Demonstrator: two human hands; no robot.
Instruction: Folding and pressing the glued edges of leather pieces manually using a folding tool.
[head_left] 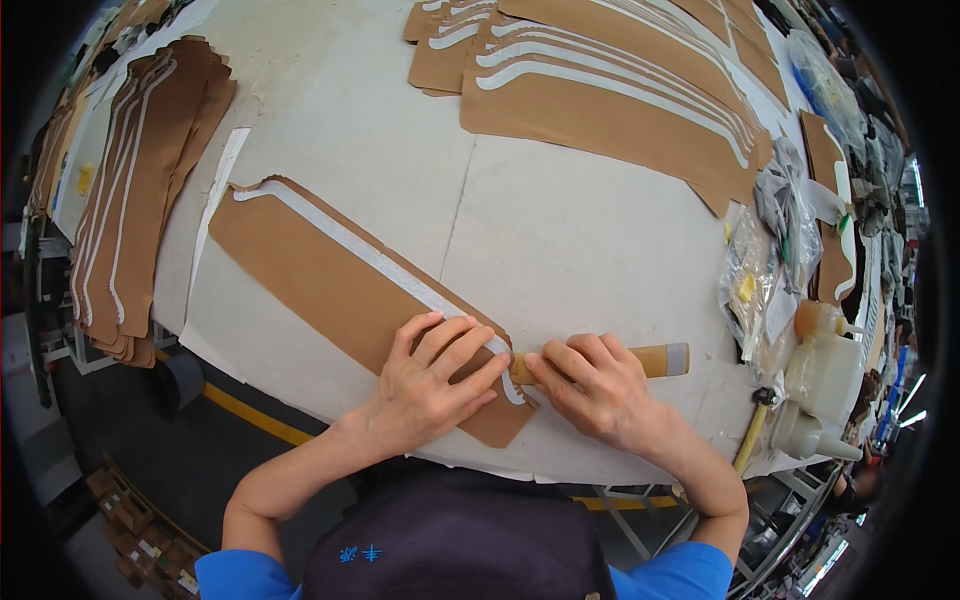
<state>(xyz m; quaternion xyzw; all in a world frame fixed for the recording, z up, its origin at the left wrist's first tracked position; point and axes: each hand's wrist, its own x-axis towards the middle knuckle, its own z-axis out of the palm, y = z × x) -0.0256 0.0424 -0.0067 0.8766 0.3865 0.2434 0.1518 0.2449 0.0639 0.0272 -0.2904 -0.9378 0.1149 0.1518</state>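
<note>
A brown sheet panel (300, 265), leather-like, lies slantwise on the pale table (580, 250), with a white strip (350, 240) along its curved far edge. My left hand (425, 385) rests on the panel's near right end, fingers spread over the strip and the brown surface. Just right of that end, my right hand (595, 390) is closed round a tan bar-shaped tool (650, 360) with a grey end. The tool's other tip meets the panel's edge by my left fingertips; my right fingers hide its middle.
Overlapping brown panels with white strips (600, 110) lie at the far side, and another pile (140, 200) hangs over the left edge. At the right are clear plastic bags (755, 270), a whitish plastic bottle (825, 375) and a yellow-handled brush-like tool (752, 435).
</note>
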